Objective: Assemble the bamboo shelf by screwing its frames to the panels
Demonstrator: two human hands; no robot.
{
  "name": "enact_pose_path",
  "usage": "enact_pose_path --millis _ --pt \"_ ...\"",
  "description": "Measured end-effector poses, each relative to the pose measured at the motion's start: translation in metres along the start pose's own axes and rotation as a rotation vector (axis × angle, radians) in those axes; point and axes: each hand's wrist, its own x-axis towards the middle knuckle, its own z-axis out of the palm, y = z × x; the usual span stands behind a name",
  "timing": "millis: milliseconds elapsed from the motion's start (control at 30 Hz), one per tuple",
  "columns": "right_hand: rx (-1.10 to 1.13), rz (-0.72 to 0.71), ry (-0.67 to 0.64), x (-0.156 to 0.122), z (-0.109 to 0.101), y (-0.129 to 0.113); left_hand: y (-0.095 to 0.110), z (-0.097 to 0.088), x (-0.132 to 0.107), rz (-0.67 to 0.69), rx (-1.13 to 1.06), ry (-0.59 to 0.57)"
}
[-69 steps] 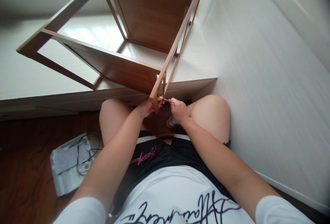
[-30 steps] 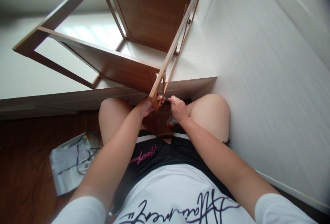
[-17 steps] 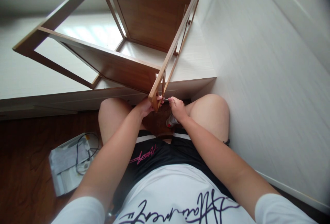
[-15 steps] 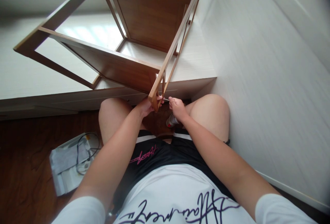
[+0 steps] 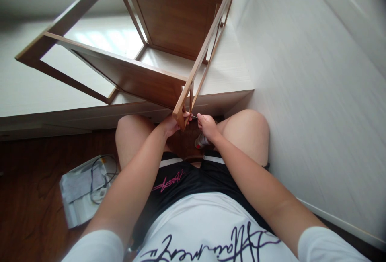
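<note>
A brown wooden shelf frame (image 5: 157, 37) lies tilted on a white platform (image 5: 60, 89), its near corner hanging over my lap. My left hand (image 5: 171, 124) is closed round that near corner post. My right hand (image 5: 206, 126) is closed on a small metal tool (image 5: 194, 116) whose tip meets the post's end. A red and white cylinder (image 5: 199, 141) shows under my right hand; whether the hand holds it I cannot tell.
A white wall (image 5: 316, 93) runs close along my right. On the dark wooden floor (image 5: 27, 197) to my left lies a grey bag with papers and a black cable (image 5: 83, 187). A window strip is at the top left.
Almost nothing has shifted. Both hands stay at the frame's near corner, the right hand making only tiny movements on the tool; the view wobbles slightly.
</note>
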Motion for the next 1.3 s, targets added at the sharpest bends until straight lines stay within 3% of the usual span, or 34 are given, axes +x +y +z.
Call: enact_pose_path --millis 133,267,533,1033,1300 --pt "-0.193 -0.125 0.109 -0.005 -0.002 -0.002 0.0 0.001 0.0 -0.002 -0.015 0.007" --pt "-0.355 -0.16 0.167 -0.008 -0.006 -0.007 0.0 0.001 0.0 -0.015 -0.011 0.017" --pt "-0.622 -0.17 0.17 -0.009 -0.007 -0.011 0.001 0.002 0.0 -0.005 -0.03 0.009" --pt "-0.621 -0.193 0.176 -0.008 -0.005 -0.007 -0.003 0.0 0.0 0.032 -0.057 0.001" --pt "-0.443 -0.175 0.152 -0.007 -0.004 -0.003 -0.002 -0.001 -0.002 0.013 -0.027 0.0"
